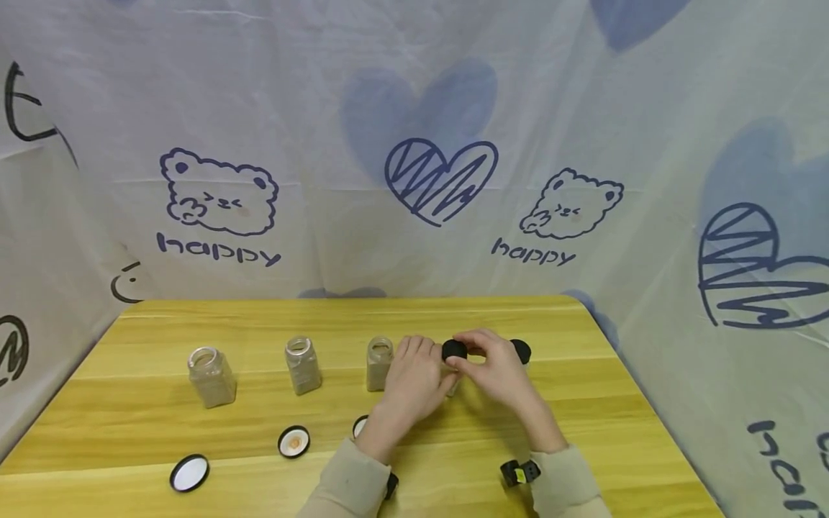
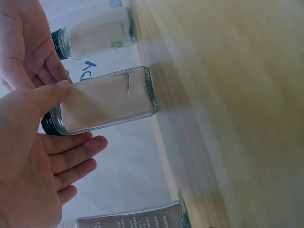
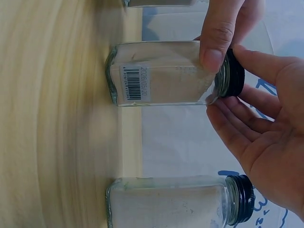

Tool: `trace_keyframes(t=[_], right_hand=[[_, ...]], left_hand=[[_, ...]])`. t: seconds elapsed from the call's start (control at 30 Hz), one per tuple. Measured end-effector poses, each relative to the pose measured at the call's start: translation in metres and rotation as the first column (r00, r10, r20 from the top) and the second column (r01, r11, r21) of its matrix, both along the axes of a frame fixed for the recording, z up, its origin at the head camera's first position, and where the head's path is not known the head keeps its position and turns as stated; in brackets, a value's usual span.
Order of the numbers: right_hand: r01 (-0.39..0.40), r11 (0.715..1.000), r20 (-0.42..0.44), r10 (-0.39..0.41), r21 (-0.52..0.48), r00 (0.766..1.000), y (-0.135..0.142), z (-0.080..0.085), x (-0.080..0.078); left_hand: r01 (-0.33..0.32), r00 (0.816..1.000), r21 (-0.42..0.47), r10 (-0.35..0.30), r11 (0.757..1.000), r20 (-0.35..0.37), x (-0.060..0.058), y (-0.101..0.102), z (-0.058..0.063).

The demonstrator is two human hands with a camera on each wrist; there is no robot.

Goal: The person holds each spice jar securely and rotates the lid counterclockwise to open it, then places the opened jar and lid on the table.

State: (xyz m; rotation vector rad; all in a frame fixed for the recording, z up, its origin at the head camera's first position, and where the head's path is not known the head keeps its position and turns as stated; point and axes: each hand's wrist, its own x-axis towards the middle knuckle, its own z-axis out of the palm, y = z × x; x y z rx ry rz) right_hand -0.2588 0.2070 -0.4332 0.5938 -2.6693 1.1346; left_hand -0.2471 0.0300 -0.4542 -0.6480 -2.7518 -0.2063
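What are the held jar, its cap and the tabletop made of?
Jar: likely glass; clear, glossy, judging by its thick base. Cap: black, slight sheen; plastic or coated metal, can't tell. Tabletop: wood or printed laminate, smooth, from its streaked grain.

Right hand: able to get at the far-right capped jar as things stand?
Probably yes, but it's busy: the right hand holds the black cap on the neighbouring jar. Once released, the far-right jar looks close, with nothing visible between.

A hand could pass edgewise between the left jar and second jar. A capped jar crowds the right hand.
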Motion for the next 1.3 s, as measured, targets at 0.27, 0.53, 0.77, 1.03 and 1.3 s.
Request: trace_keyframes(t=[0.27,0.53,0.77,1.03,1.3], right_hand=[[-0.06,0.998,0.012,0.06,0.005,0.998,0.0045,-0.0002,-0.0017],[-0.144,0.99,0.052,0.143,0.01,0.988,0.01,0.0011,-0.0038],[-0.096,0.995,0.008,0.096,-0.027,0.995,0.0051,0.0024,-0.0038],[-0.059,0.998,0.002,0.059,-0.004,0.998,0.001,0.0016,-0.0017],[-0.093,0.995,-0.008,0.093,0.044,0.996,0.0033,0.0031,-0.0008]], left_hand=[[0.001,0.999,0.02,-0.002,1.0,0.037,-0.0015,0.0,-0.0005],[0.009,0.999,0.047,-0.011,0.999,0.035,-0.0025,-0.0023,-0.0007],[0.011,0.999,0.059,-0.014,0.998,0.051,-0.0014,-0.0038,0.0014],[0.007,0.994,0.054,-0.013,0.999,0.106,-0.0012,-0.0044,0.0024],[0.01,0.996,0.043,-0.014,0.999,0.092,-0.0012,-0.0038,0.0009]])
